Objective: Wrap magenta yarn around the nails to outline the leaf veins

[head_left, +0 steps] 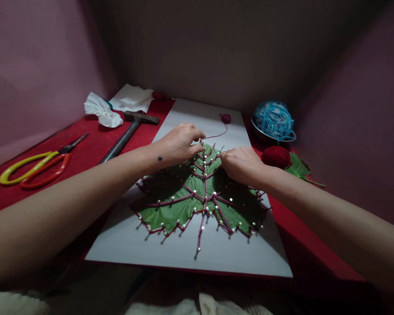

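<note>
A green leaf (170,205) lies pinned on a white board (124,240), ringed by several small nails with dark red yarn strung between them along its outline and veins. My left hand (179,143) rests at the leaf's far tip, fingertips pinched at the nails there. My right hand (241,164) is closed just to the right of that, knuckles up, on the yarn at the leaf's upper part. A loose strand of the red yarn (221,131) runs from the hands to a small wad (226,117) at the far end of the board.
On the red table at the left lie scissors (36,164) with yellow and orange handles, a hammer (128,131) and crumpled white tissue (101,111). At the right stand a blue yarn ball (273,119) in a metal bowl, a red yarn ball (276,156) and a spare leaf (298,168).
</note>
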`<control>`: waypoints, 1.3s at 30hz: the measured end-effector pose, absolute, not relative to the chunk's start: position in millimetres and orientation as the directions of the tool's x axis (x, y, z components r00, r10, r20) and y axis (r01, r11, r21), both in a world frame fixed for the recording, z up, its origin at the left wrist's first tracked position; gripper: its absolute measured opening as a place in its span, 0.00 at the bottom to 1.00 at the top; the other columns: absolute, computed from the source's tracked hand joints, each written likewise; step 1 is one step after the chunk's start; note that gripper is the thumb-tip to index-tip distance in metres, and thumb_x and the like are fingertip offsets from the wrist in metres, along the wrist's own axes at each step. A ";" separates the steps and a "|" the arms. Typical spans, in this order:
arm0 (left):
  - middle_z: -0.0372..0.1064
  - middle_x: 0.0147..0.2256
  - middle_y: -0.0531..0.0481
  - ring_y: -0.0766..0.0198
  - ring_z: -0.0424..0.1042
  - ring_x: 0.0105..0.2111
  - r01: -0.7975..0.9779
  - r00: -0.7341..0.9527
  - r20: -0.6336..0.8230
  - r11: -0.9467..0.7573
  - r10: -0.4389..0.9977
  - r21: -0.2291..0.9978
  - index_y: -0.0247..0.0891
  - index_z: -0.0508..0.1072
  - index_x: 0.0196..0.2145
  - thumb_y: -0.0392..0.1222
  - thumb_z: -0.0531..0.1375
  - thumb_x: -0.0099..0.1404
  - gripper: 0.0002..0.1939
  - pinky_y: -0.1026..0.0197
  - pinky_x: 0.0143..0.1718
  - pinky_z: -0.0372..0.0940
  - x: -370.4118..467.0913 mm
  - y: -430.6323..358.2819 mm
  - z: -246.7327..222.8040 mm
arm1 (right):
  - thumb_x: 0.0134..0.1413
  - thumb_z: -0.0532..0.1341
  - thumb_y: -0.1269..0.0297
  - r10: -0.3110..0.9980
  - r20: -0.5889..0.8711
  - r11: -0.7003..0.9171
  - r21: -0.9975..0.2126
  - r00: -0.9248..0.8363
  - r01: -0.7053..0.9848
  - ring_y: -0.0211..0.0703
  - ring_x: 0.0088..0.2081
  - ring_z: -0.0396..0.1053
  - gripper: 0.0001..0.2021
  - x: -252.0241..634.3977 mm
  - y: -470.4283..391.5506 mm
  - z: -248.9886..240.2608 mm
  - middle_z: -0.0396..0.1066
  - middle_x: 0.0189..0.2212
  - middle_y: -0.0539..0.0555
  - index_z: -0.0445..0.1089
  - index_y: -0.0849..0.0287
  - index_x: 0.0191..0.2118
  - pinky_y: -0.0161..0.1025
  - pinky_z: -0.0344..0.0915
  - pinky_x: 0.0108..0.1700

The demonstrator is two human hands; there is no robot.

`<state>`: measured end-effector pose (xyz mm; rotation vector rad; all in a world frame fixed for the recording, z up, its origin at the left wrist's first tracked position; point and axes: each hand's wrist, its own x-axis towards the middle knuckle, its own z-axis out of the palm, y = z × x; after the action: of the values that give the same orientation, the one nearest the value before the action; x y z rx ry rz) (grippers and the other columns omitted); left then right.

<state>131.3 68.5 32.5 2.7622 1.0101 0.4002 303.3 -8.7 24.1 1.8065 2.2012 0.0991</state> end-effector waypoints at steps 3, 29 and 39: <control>0.67 0.42 0.43 0.58 0.65 0.45 0.613 0.721 0.215 -0.751 0.659 0.245 0.34 0.70 0.50 0.43 0.53 0.62 0.20 0.57 0.49 0.60 121.1 70.2 31.7 | 0.58 0.51 0.59 0.965 -0.100 0.259 0.212 -0.243 0.942 0.45 0.32 0.69 0.14 317.9 -10.6 20.0 0.75 0.32 0.60 0.70 0.60 0.33 0.38 0.51 0.29; 0.67 0.42 0.43 0.60 0.66 0.43 0.644 0.641 0.266 -0.693 0.720 0.325 0.33 0.71 0.49 0.44 0.54 0.62 0.20 0.58 0.48 0.59 92.3 74.3 24.5 | 0.51 0.54 0.73 0.821 -0.109 0.563 0.314 -0.561 0.764 0.37 0.28 0.66 0.12 353.7 -12.2 24.6 0.72 0.27 0.53 0.74 0.57 0.30 0.36 0.45 0.24; 0.63 0.42 0.46 0.58 0.61 0.45 0.417 0.850 0.224 -0.869 0.477 0.267 0.42 0.70 0.50 0.45 0.53 0.65 0.18 0.58 0.47 0.58 112.1 56.2 27.9 | 0.48 0.55 0.74 0.897 0.023 0.443 -0.046 -0.442 0.895 0.37 0.32 0.71 0.13 364.1 -10.6 17.8 0.76 0.32 0.49 0.76 0.56 0.33 0.32 0.59 0.33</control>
<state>112.1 56.2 27.9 2.8189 0.6891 0.4202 364.1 -10.6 17.8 1.6809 2.7050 -0.0431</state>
